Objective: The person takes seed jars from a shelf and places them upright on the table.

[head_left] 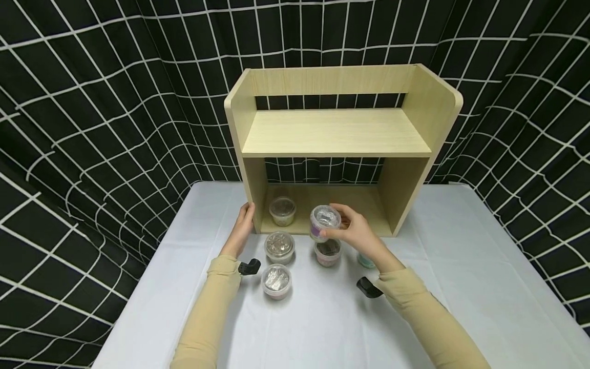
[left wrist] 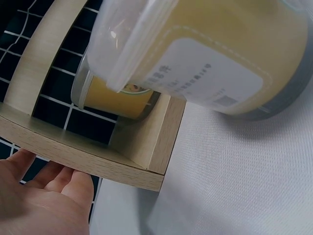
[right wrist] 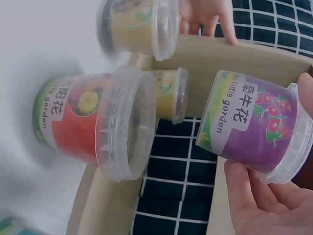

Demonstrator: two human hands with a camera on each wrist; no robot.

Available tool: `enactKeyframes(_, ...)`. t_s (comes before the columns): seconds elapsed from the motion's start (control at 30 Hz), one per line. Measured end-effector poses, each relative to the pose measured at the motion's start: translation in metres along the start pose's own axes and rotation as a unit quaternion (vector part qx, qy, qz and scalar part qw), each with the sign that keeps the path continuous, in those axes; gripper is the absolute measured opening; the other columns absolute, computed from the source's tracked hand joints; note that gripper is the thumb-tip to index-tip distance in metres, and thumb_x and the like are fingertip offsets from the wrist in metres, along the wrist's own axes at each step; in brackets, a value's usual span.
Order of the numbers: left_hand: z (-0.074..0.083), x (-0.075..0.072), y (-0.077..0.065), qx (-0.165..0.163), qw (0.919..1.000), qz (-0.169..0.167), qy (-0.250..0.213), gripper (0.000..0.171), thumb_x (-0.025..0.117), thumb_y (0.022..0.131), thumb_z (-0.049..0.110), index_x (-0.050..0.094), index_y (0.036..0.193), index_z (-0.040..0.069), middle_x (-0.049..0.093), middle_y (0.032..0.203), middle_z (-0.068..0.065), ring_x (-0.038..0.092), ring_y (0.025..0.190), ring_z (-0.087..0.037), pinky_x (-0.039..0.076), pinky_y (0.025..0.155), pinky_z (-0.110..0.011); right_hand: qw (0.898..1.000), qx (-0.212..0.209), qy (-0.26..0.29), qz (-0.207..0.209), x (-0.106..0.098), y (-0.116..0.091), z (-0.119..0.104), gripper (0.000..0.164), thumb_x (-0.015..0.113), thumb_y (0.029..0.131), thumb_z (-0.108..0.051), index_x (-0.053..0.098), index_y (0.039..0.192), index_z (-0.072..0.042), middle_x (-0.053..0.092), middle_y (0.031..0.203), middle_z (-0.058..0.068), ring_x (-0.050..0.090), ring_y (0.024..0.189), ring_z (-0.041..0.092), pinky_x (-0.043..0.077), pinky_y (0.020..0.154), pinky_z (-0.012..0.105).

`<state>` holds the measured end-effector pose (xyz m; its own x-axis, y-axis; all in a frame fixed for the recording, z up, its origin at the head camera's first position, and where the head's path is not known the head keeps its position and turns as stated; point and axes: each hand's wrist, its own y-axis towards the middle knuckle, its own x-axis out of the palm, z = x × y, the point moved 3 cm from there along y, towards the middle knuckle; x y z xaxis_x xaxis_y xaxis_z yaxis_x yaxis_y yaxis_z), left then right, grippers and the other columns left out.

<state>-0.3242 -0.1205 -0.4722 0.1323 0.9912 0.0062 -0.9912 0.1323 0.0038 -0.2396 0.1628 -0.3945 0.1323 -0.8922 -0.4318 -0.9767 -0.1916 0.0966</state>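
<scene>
My right hand (head_left: 357, 230) grips a purple lidded plastic tub (right wrist: 259, 127) between thumb and fingers, held up at the front of the wooden shelf's lower compartment. Flowers and "little garden" are printed on its label. Directly below it in the head view, a red-labelled tub (right wrist: 78, 117) stands on the table. My left hand (head_left: 240, 230) rests its fingers against the outside of the shelf's left side panel (left wrist: 98, 154). Just inside that panel stands a yellow-labelled tub (head_left: 282, 211), on the lower board. Another yellow-labelled tub (left wrist: 210, 73) is on the table before it.
Nearer to me stands one more clear-lidded tub (head_left: 276, 282). A teal tub (head_left: 366, 260) is partly hidden under my right forearm. The two-level shelf (head_left: 336, 133) stands on a white-covered table (head_left: 461, 287), with black grid-patterned cloth (head_left: 110, 102) around it.
</scene>
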Motion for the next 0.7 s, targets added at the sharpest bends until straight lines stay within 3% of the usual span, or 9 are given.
enactKeyframes(0.37, 0.0, 0.0, 0.001, -0.001, 1.0, -0.001, 0.004, 0.062, 0.03, 0.089, 0.051, 0.018, 0.135, 0.012, 0.02, 0.136, -0.01, 0.02, 0.124, -0.02, 0.015, 0.102, -0.037, 1.0, -0.007, 0.019, 0.001, 0.002, -0.021, -0.001, 0.076, 0.076, 0.064, -0.036, 0.039, 0.128, -0.016, 0.048, 0.116, 0.004, 0.051, 0.097, 0.022, 0.046, 0.077, 0.035)
enactKeyframes(0.7, 0.022, 0.006, -0.013, -0.009, 0.9998, -0.015, -0.007, 0.054, 0.027, 0.094, 0.04, 0.014, 0.135, 0.007, 0.015, 0.138, -0.013, 0.015, 0.125, -0.022, 0.013, 0.103, -0.037, 0.997, -0.001, 0.075, -0.011, 0.011, -0.038, 0.003, 0.075, 0.076, 0.066, -0.024, 0.038, 0.128, -0.008, 0.047, 0.116, 0.008, 0.05, 0.098, 0.026, 0.046, 0.076, 0.033)
